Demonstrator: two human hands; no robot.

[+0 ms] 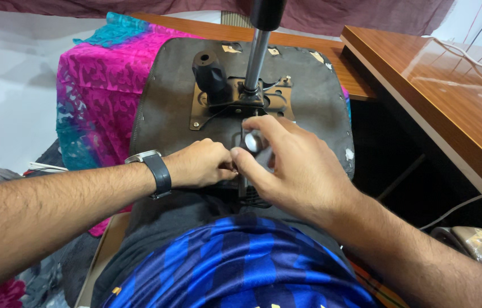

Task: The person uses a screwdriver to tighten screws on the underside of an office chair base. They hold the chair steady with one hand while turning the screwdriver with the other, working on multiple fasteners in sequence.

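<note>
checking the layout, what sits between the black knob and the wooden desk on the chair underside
In the head view, the chrome gas-lift column rises from the metal mounting plate between the black knob and the wooden desk.

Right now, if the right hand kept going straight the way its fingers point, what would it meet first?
The right hand points up and left over the seat underside. Just past its fingertips lies the black metal mounting plate, then the chrome gas-lift column. Probably the plate first, though depth is unclear.
</note>
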